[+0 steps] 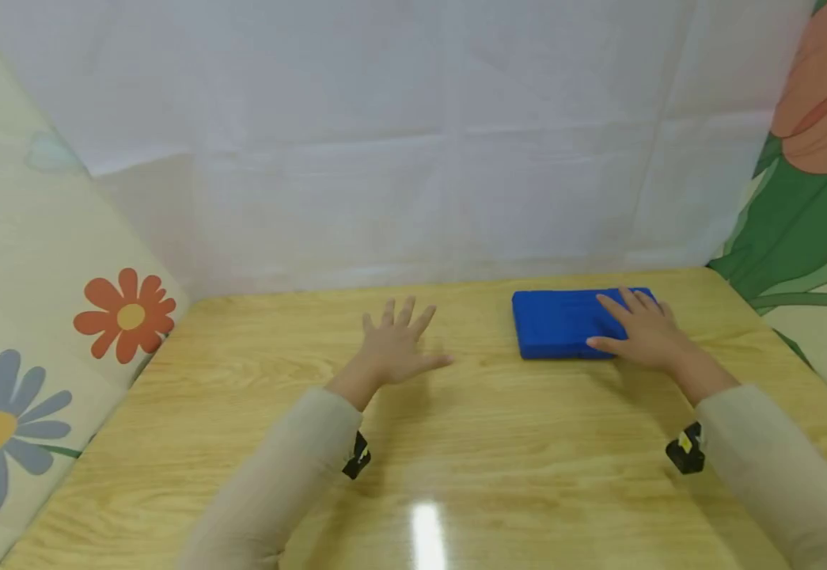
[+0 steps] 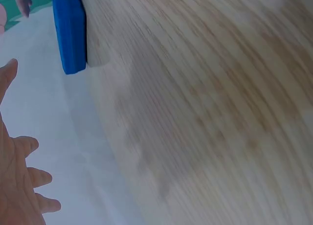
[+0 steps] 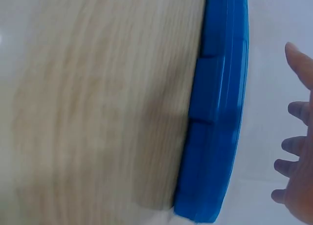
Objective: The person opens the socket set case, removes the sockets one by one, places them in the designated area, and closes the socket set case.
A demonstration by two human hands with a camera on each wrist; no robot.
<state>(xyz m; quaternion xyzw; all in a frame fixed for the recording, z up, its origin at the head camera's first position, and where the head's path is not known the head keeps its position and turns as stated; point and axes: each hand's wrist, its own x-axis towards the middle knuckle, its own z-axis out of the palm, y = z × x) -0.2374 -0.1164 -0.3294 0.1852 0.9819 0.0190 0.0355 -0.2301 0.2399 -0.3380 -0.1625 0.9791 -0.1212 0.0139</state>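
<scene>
A flat blue plastic case point(image 1: 554, 318) lies closed on the table near its back edge, right of the middle. Its long side point(image 3: 210, 102), with shallow notches, fills the middle of the right wrist view. My right hand point(image 1: 648, 332) is over the case's right end, fingers spread; the right wrist view shows that hand point(image 3: 301, 151) apart from the case, holding nothing. To the left, my left hand point(image 1: 393, 348) hovers over the wood with fingers fanned out and nothing in it. In the left wrist view, one end of the case point(image 2: 71, 34) shows beyond the left hand point(image 2: 19, 181).
The wood-grain table point(image 1: 513, 443) runs back to a white sheet point(image 1: 385, 158) hung behind it. Flower-patterned panels stand at the left point(image 1: 21, 261) and right point(image 1: 826, 229). A small black device point(image 1: 687, 449) sits under the right wrist, another point(image 1: 358, 456) under the left.
</scene>
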